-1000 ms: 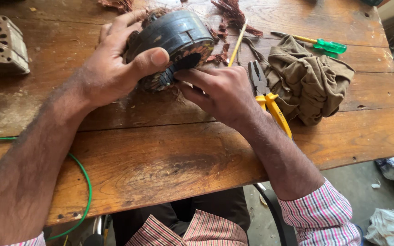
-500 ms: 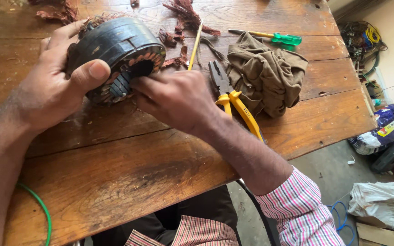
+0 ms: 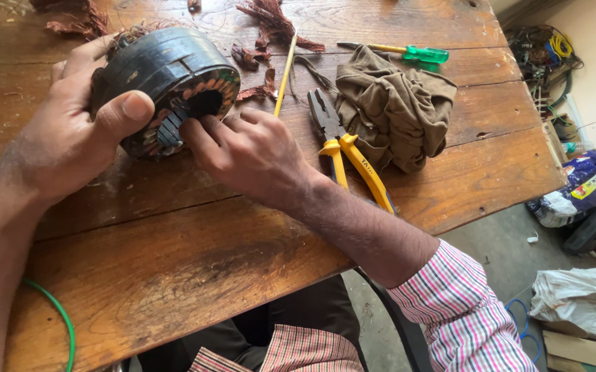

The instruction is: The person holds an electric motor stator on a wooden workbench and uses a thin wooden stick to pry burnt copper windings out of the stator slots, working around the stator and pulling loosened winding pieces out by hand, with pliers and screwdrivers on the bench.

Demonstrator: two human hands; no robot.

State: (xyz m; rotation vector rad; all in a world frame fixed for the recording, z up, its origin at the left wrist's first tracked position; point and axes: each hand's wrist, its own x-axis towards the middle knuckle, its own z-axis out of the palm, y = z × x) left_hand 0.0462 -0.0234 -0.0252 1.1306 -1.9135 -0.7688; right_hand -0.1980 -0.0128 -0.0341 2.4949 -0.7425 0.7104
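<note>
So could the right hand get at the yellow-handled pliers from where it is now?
Probably yes. The right hand is at the motor stator, and the pliers lie on the wooden table just beside that wrist, uncovered. The brown cloth lies beside them, not over them.

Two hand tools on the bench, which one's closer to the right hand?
The yellow-handled pliers, lying right beside the right hand. The green-handled screwdriver lies beyond the brown cloth.

A worn wooden bench point(image 3: 174, 275) fills the view; at three o'clock, grey concrete floor point(image 3: 497, 255) holds bags point(image 3: 577, 303) and tangled cables point(image 3: 546, 55)
</note>
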